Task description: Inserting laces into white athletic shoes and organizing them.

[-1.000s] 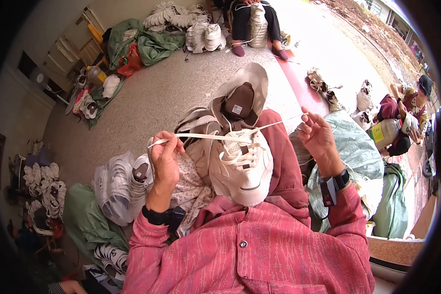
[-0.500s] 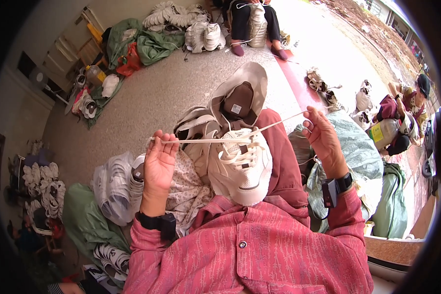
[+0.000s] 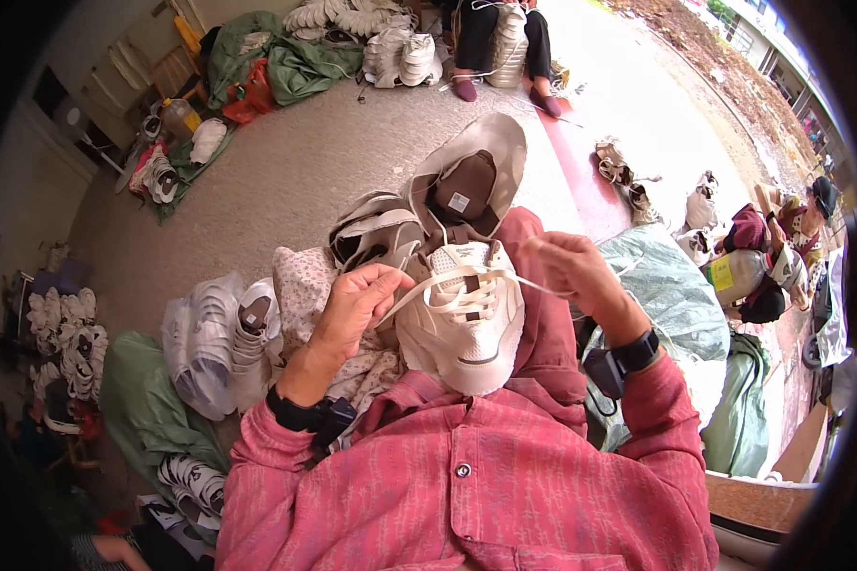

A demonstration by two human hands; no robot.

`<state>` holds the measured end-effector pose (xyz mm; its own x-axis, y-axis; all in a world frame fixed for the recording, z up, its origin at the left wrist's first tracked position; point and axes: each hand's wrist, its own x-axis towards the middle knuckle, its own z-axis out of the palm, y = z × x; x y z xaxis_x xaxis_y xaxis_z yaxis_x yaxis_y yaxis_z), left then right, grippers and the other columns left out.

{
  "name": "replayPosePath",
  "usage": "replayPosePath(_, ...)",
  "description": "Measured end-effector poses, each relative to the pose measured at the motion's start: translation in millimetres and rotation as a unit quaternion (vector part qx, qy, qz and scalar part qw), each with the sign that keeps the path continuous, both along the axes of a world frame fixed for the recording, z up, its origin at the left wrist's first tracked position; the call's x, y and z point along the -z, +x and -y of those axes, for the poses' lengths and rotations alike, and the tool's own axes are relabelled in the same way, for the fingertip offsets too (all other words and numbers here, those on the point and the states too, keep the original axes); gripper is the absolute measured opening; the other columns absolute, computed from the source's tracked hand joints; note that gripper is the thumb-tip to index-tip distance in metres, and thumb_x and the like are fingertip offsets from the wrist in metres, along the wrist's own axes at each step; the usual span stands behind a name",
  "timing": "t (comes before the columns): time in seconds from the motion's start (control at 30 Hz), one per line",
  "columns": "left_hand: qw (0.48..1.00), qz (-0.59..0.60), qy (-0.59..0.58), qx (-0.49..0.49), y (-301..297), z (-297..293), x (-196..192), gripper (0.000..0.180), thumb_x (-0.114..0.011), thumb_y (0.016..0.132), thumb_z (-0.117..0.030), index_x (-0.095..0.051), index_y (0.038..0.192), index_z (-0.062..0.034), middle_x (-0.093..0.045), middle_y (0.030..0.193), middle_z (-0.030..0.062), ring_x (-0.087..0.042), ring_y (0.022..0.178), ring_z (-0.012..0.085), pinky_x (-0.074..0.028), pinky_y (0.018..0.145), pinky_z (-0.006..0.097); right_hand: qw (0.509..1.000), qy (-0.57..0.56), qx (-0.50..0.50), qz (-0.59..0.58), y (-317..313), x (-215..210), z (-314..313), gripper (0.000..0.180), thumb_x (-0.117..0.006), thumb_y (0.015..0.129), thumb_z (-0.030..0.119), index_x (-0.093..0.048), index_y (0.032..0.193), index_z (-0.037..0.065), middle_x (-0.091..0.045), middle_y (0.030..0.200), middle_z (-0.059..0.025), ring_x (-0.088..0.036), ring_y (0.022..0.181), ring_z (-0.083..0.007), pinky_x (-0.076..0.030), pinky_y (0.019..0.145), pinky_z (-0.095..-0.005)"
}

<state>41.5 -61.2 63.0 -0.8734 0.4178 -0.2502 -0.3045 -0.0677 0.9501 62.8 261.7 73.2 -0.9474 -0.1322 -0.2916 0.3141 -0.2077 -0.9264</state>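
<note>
White sneakers (image 3: 209, 343) lie bagged at the centre left of the frame, beside a green sack (image 3: 143, 409). Just right of them, the left hand (image 3: 357, 305) is curled, pinching one end of a white shoelace (image 3: 467, 281). The lace crosses a white sneaker (image 3: 467, 319) resting at frame centre on the person's lap. Further right, the right hand (image 3: 571, 271) pinches the lace's other end.

An informal shoe workshop on a bare concrete floor (image 3: 314, 181), with heaps of white sneakers (image 3: 209, 343), stuffed green sacks (image 3: 295, 67) and another seated worker (image 3: 505, 38)
</note>
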Motion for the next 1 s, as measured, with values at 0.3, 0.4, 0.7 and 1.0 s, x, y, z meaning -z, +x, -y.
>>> replayPosePath(0.3, 0.997, -0.022, -0.064, 0.028, 1.9, -6.4, -0.5, 0.020, -0.058, 0.096, -0.021, -0.066, 0.090, -0.0029, -0.047, 0.063, -0.0085, -0.037, 0.053, 0.0013, -0.028, 0.049, 0.018, 0.990, -0.008, -0.131, 0.049, -8.0, 3.1, 8.5, 0.018, -0.056, 0.096, 0.016, -0.062, 0.086, 0.004, -0.037, 0.057, 0.0093, -0.028, 0.045, -0.0010, -0.018, 0.039, -0.0207)
replayPosePath(0.4, 0.996, -0.073, -0.044, -0.004, 1.5, -11.0, 6.7, 0.020, -0.058, 0.095, -0.018, -0.065, 0.084, -0.0032, -0.054, 0.070, -0.0047, -0.045, 0.063, 0.0040, -0.035, 0.060, 0.020, 0.990, -0.034, -0.124, 0.061, -12.3, 10.7, 7.5, 0.017, -0.056, 0.094, 0.015, -0.060, 0.081, 0.005, -0.040, 0.058, 0.0072, -0.030, 0.046, -0.0020, -0.020, 0.041, -0.0217)
replayPosePath(0.7, 0.995, -0.086, -0.054, 0.009, -5.2, -10.3, 15.6, 0.020, -0.058, 0.092, -0.018, -0.064, 0.080, -0.0034, -0.058, 0.076, -0.0028, -0.049, 0.072, 0.0051, -0.038, 0.067, 0.022, 0.974, 0.177, -0.118, -0.072, -17.8, 0.7, 20.4, 0.023, -0.058, 0.093, 0.022, -0.063, 0.080, 0.003, -0.051, 0.065, 0.0020, -0.046, 0.053, -0.0061, -0.037, 0.048, -0.0222)
replayPosePath(1.0, 0.984, -0.128, -0.119, 0.031, -11.5, -11.4, 14.3, 0.022, -0.060, 0.086, -0.018, -0.063, 0.070, -0.0030, -0.057, 0.069, -0.0022, -0.049, 0.066, 0.0053, -0.039, 0.059, 0.022, 0.982, 0.096, -0.151, -0.061, -32.6, 5.7, 15.2, 0.032, -0.070, 0.088, 0.015, -0.059, 0.117, 0.006, -0.063, 0.088, 0.0030, -0.056, 0.076, -0.0046, -0.044, 0.064, -0.0189)
